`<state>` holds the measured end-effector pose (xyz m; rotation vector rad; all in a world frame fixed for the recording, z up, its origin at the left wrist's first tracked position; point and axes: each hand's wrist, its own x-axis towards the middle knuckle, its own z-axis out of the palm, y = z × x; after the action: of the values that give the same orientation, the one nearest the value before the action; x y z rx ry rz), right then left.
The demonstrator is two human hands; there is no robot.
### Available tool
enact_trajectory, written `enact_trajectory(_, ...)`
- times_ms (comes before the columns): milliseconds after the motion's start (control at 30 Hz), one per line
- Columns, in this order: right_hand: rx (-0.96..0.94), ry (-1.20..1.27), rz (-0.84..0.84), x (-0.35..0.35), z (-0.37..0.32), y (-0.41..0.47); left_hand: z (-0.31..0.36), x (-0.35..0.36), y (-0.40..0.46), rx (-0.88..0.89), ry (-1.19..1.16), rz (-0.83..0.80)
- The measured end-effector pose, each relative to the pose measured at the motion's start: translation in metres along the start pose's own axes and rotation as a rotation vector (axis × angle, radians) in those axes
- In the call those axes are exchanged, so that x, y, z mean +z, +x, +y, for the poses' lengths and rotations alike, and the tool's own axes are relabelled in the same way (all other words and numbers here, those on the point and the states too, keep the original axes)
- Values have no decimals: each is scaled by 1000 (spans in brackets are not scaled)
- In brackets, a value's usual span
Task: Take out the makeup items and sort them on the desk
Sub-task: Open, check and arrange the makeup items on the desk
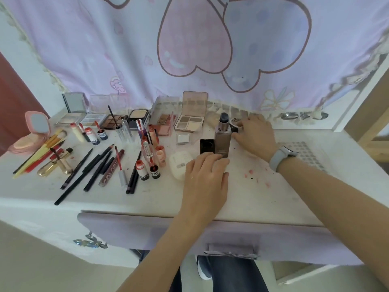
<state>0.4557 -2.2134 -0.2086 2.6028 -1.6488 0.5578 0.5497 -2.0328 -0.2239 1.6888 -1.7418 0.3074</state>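
While the left hand (207, 173) rests flat by the bottle (222, 140), the right hand's (255, 133) grip pinches a small jar (235, 124)

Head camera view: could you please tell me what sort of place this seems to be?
Probably a dressing table in a bedroom or dorm: a white desk strewn with open eyeshadow palettes and lip pencils, backed by a pastel heart-print curtain.

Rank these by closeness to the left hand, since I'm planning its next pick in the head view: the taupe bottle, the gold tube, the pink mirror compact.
1. Taupe bottle, upright at the left hand's fingertips.
2. Gold tube, lying far to the left.
3. Pink mirror compact, open at the desk's far left edge.
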Motion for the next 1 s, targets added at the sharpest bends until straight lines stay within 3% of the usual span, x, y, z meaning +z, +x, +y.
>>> enact_trajectory(200, -34, -55, 6, 6, -8, 8, 16, 12, -8, 126, -174, -119)
enact_trajectory(333, -47, -40, 62, 3, -6, 10, 16, 20, -11, 101, -166, -208)
enact_trajectory(533, 48, 459, 124, -19, 4, 7, 12, 25, -11, 83, -134, -257)
enact_trajectory(667, 63, 576, 238, -37, 15, -2, 12, 25, -12, 73, -157, -264)
enact_trajectory(867, 226, 850, 522, -70, 27, -36, 11, 25, -13, 57, -196, -270)
enact_trajectory(1000, 316, 987, 608, -80, 31, -74, 11, 20, -14, -60, -344, -306)
